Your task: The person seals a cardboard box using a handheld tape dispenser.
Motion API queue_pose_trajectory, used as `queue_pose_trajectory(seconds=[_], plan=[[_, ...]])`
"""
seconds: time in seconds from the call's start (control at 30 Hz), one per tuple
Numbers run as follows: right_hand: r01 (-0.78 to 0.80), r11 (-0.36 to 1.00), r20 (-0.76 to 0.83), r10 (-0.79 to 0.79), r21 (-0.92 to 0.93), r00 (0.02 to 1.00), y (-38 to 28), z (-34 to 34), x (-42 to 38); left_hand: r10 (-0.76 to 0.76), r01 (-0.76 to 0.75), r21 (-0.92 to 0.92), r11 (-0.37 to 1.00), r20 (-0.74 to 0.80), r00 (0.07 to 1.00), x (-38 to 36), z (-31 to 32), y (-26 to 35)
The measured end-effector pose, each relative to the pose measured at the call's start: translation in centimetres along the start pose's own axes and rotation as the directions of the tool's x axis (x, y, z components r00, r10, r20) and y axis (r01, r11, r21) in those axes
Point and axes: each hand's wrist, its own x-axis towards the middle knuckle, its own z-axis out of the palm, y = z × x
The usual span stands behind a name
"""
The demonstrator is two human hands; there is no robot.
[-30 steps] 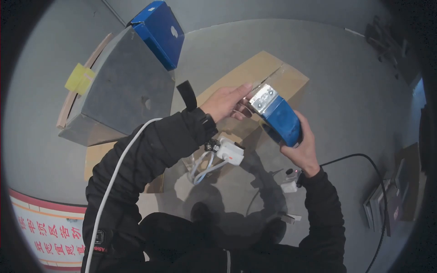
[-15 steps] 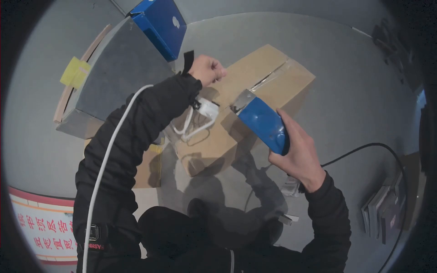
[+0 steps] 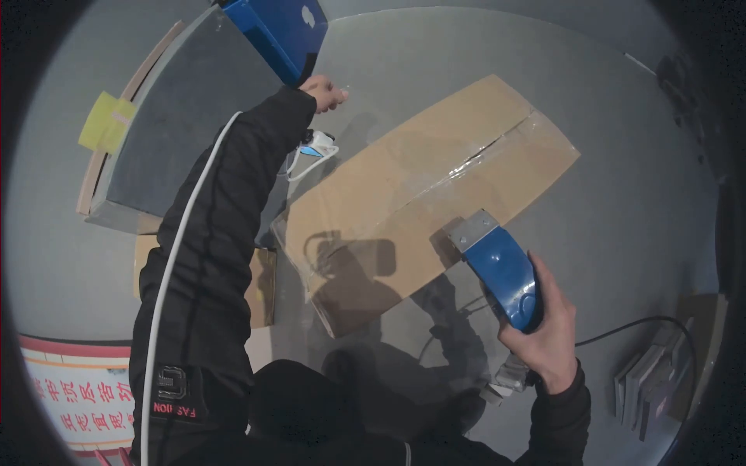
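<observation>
My right hand [image 3: 548, 330] grasps blue tool [image 3: 503, 272] by rounded end, thumb on one side, fingers along other; tool's metal end [image 3: 473, 231] over long edge of cardboard box [image 3: 365, 202], contact unclear; my left hand [image 3: 322, 94] stretched out near blue box [image 3: 276, 35], fingers part curled, cannot tell whether they pinch anything; white cabled device [image 3: 320, 141] between left sleeve [image 3: 233, 171] and cardboard box

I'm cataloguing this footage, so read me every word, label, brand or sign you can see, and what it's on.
"FASHION": red letters on the patch of the left sleeve, slightly blurred.
"须尽苦功" and "立志宜思": red, on the banner; neighbouring characters are cut off or blurred.
Bitten-apple logo, no words: blue box.
Books: too small to read.
Blue tool in the right hand: no readable text.
</observation>
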Motion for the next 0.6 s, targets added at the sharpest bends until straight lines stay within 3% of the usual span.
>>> queue_pose_trajectory(seconds=[0.2, 0.27, 0.37, 0.5, 0.6], plan=[[-0.049, 0.998, 0.020, 0.050, -0.043, 0.999, 0.2, 2.0, 1.1, 0.027, -0.025, -0.014, 1.000, 0.189, 0.982, 4.3, 3.8, -2.9], [-0.021, 1.000, 0.024, 0.022, -0.014, 0.999, 1.0, 2.7, 1.0, 0.024, 0.001, -0.059, 0.998, 0.431, 0.902, 5.6, 5.7, -3.7], [-0.011, 0.999, 0.027, 0.010, 0.039, 1.000, 2.4, 3.3, 1.1, 0.049, 0.016, -0.091, 0.996, 0.663, 0.747, 8.1, 8.5, -5.0], [-0.055, 0.996, 0.016, 0.054, 0.066, 0.998, 3.3, 4.4, 2.3, 0.029, -0.026, -0.016, 1.000, 0.742, 0.670, 8.0, 10.2, -5.3], [-0.069, 0.996, 0.040, 0.066, 0.061, 0.997, 3.5, 5.1, 3.1, 0.071, -0.226, 0.113, 0.968, 0.739, 0.670, 11.2, 14.1, -8.6]])
